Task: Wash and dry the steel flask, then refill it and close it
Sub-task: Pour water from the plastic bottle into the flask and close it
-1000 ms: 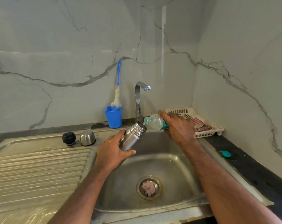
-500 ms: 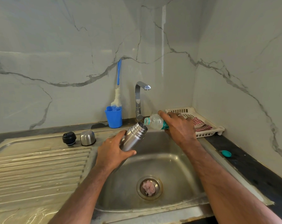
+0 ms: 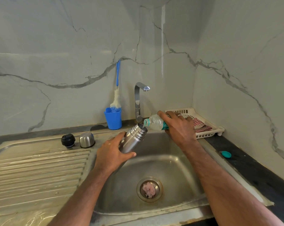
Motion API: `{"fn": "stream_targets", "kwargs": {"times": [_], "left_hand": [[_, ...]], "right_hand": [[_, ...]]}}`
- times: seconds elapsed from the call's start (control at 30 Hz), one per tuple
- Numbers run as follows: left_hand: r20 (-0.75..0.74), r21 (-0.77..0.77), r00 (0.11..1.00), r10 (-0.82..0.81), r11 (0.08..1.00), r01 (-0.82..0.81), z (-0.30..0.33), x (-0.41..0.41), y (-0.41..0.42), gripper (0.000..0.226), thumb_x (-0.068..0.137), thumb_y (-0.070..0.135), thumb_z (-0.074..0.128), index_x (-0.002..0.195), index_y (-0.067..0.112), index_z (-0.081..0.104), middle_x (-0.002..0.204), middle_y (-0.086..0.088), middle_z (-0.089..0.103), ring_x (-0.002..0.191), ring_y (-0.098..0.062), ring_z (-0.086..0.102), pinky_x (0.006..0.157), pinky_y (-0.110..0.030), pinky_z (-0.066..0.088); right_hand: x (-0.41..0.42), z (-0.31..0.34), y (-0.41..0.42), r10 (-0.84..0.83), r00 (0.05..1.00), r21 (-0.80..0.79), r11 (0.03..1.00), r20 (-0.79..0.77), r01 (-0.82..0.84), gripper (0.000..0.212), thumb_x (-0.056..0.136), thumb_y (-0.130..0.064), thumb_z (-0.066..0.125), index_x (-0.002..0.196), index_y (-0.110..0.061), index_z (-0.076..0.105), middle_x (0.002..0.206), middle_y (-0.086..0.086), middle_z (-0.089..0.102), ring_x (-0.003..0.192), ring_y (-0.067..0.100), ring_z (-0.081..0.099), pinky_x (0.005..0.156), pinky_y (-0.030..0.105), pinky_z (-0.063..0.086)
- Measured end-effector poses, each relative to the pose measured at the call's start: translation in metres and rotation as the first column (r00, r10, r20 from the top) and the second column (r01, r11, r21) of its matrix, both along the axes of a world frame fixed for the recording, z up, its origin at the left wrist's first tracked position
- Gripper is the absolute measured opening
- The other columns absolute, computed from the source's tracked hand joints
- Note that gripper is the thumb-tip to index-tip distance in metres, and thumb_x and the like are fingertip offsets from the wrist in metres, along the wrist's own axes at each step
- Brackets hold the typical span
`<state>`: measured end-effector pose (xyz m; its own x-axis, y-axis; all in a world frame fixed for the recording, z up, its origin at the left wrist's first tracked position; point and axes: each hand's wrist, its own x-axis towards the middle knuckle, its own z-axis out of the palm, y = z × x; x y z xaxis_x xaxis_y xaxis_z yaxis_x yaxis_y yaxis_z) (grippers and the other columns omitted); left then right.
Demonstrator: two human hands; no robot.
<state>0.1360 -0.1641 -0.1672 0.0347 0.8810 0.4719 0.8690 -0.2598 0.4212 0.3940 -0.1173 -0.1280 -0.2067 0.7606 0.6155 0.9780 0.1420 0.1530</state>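
Observation:
My left hand (image 3: 112, 152) grips the steel flask (image 3: 134, 138) around its body, holding it tilted over the sink basin (image 3: 178, 162) with its open mouth up and to the right. My right hand (image 3: 180, 128) holds a clear plastic water bottle (image 3: 155, 122) on its side, its neck right at the flask's mouth, and a thin stream of water runs from it into the flask. The flask's black stopper (image 3: 68, 140) and steel cap (image 3: 87, 139) stand on the drainboard to the left.
A tap (image 3: 138, 98) rises behind the flask. A blue cup (image 3: 113, 118) with a bottle brush stands left of it. A white basket (image 3: 203, 123) holding a checked cloth sits at the back right. A teal bottle cap (image 3: 226, 154) lies on the dark counter. Something pink sits in the drain (image 3: 149, 189).
Both hands, the flask and the bottle have stayed almost still. The bottle's neck now sits closer over the flask's mouth.

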Motion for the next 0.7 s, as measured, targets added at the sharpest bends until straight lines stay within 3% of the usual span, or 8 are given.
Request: {"fn": "stream_targets", "kwargs": {"times": [0.1, 0.23, 0.57, 0.7], "left_hand": [[0.007, 0.016, 1.0, -0.006, 1.0, 0.006, 0.0004, -0.0002, -0.0009, 0.099, 0.067, 0.062, 0.086, 0.15, 0.03, 0.043, 0.134, -0.002, 0.067, 0.109, -0.019, 0.067, 0.096, -0.038, 0.055], [0.012, 0.018, 1.0, -0.011, 1.0, 0.011, 0.0011, 0.0, -0.0019, 0.099, 0.067, 0.06, 0.086, 0.151, 0.028, 0.043, 0.135, -0.002, 0.066, 0.11, -0.019, 0.066, 0.096, -0.037, 0.054], [0.02, 0.031, 1.0, -0.022, 0.999, 0.021, 0.0019, -0.0002, -0.0031, 0.099, 0.067, 0.059, 0.087, 0.15, 0.027, 0.044, 0.135, -0.002, 0.066, 0.109, -0.018, 0.066, 0.094, -0.035, 0.054], [0.018, 0.037, 0.999, -0.026, 0.999, 0.025, 0.0014, -0.0004, -0.0031, 0.099, 0.067, 0.059, 0.087, 0.15, 0.027, 0.045, 0.135, -0.002, 0.066, 0.109, -0.018, 0.067, 0.094, -0.035, 0.055]], "right_hand": [[0.0, -0.0006, -0.0003, 0.004, 1.0, 0.01, 1.0, 0.001, -0.004, 0.081, 0.078, -0.023, 0.085, 0.139, -0.035, 0.032, 0.129, 0.003, 0.065, 0.099, 0.034, 0.071, 0.076, 0.055, 0.057], [0.0001, -0.0001, -0.001, 0.016, 1.0, 0.02, 1.0, 0.007, -0.016, 0.081, 0.078, -0.022, 0.085, 0.139, -0.034, 0.033, 0.129, 0.004, 0.066, 0.108, 0.035, 0.07, 0.08, 0.058, 0.056], [-0.0013, 0.0016, -0.0016, 0.014, 1.0, 0.019, 1.0, 0.006, -0.014, 0.076, 0.083, -0.019, 0.081, 0.142, -0.033, 0.035, 0.138, 0.004, 0.062, 0.117, 0.036, 0.066, 0.089, 0.061, 0.052], [-0.0009, 0.0019, -0.0013, 0.009, 1.0, 0.032, 0.999, 0.002, -0.009, 0.075, 0.08, -0.017, 0.083, 0.14, -0.032, 0.041, 0.133, 0.003, 0.065, 0.112, 0.035, 0.068, 0.086, 0.061, 0.054]]}}
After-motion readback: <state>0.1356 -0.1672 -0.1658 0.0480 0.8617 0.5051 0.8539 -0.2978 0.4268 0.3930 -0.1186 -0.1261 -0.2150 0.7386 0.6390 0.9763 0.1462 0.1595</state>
